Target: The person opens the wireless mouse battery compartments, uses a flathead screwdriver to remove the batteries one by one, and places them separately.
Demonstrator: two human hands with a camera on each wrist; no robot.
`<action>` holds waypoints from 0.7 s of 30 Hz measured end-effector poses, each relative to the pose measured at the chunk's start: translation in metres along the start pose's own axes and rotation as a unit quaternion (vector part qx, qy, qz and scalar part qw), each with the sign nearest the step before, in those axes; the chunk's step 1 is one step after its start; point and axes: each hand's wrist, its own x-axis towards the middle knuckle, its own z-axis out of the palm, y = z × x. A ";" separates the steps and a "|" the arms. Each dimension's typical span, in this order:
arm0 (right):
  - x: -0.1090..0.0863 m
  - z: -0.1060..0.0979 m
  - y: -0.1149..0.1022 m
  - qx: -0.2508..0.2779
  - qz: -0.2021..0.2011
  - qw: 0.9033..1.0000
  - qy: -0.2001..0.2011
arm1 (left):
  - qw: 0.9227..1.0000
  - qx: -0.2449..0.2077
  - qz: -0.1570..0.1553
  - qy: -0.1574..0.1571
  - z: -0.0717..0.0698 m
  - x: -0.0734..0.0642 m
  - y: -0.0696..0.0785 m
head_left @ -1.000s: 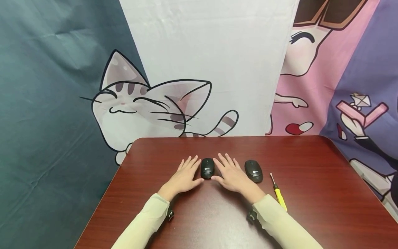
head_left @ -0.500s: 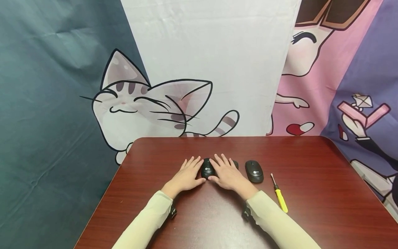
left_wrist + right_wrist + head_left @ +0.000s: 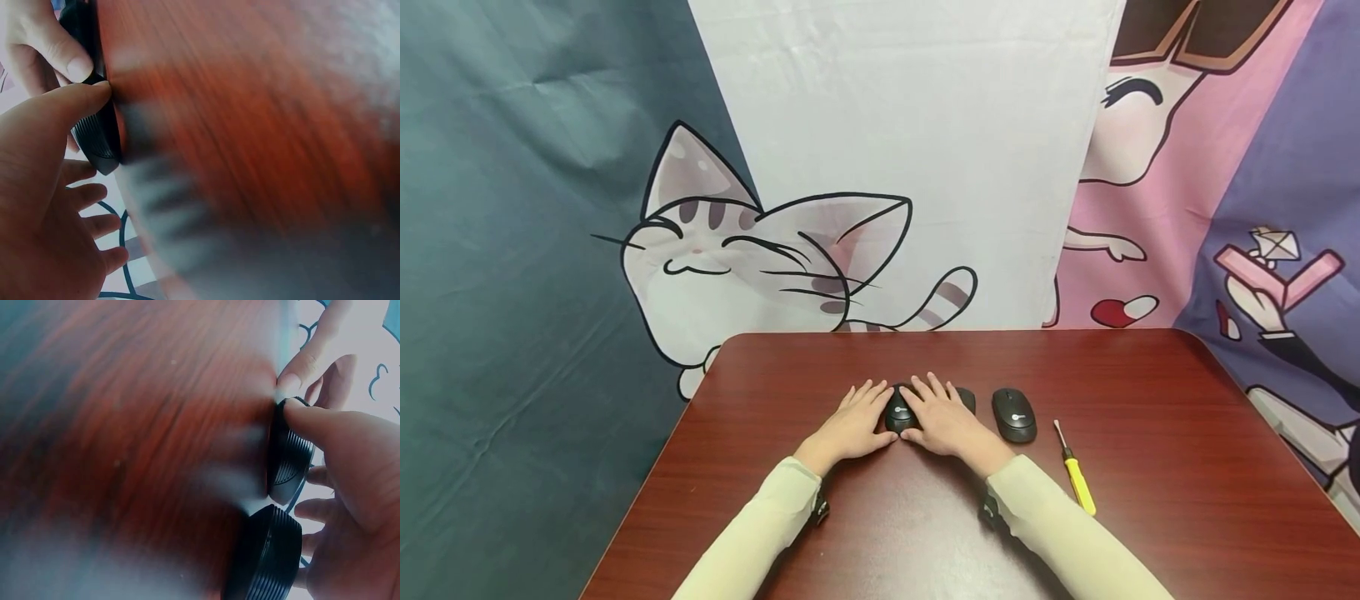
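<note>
A black computer mouse (image 3: 900, 414) lies between my two hands, partly covered by them. My left hand (image 3: 848, 427) is at its left side, fingers spread and straight, index fingertip at its edge. In the left wrist view the left thumb reaches the mouse's ridged side (image 3: 99, 140). My right hand (image 3: 951, 422) lies over its right side with straight fingers; in the right wrist view its thumb touches the mouse's side (image 3: 292, 453). A second mouse (image 3: 967, 398) shows partly behind the right hand. A third mouse (image 3: 1013, 415) lies apart, farther right.
A screwdriver (image 3: 1077, 479) with a yellow handle lies to the right of the third mouse. The reddish-brown table (image 3: 1187, 467) has rounded far corners. Behind it hangs a printed cloth (image 3: 880, 125) with a cartoon cat.
My right hand has moved left onto the mouse between the hands, bringing the second mouse into sight behind it. My left hand has shifted slightly right. The third mouse and screwdriver stay put.
</note>
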 end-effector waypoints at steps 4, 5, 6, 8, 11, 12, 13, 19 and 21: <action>0.002 0.001 -0.001 -0.004 -0.004 1.000 -0.005 | 1.000 0.000 0.006 0.001 0.000 0.001 0.000; 0.002 0.001 -0.001 -0.003 -0.009 1.000 -0.003 | 1.000 0.000 0.009 0.003 0.000 0.002 0.000; 0.002 0.001 -0.001 -0.004 -0.015 1.000 0.001 | 1.000 -0.001 0.012 0.004 -0.001 0.002 0.001; 0.003 0.001 0.000 -0.008 -0.030 0.999 0.008 | 1.000 -0.003 0.018 0.005 -0.002 0.002 0.002; 0.004 0.002 0.003 -0.022 -0.051 0.998 0.017 | 1.000 -0.006 0.028 0.007 -0.002 0.003 0.003; 0.004 0.002 0.003 -0.026 -0.056 0.998 0.017 | 1.000 -0.007 0.030 0.005 -0.002 0.004 0.003; 0.005 0.002 0.004 -0.029 -0.059 0.998 0.018 | 0.999 -0.010 0.031 0.004 -0.002 0.004 0.003; 0.008 0.001 0.008 0.000 -0.078 0.996 0.037 | 0.999 -0.032 0.023 0.003 -0.003 0.003 0.005; 0.008 0.001 0.009 0.014 -0.086 0.995 0.044 | 0.999 -0.039 0.020 0.004 -0.004 0.003 0.005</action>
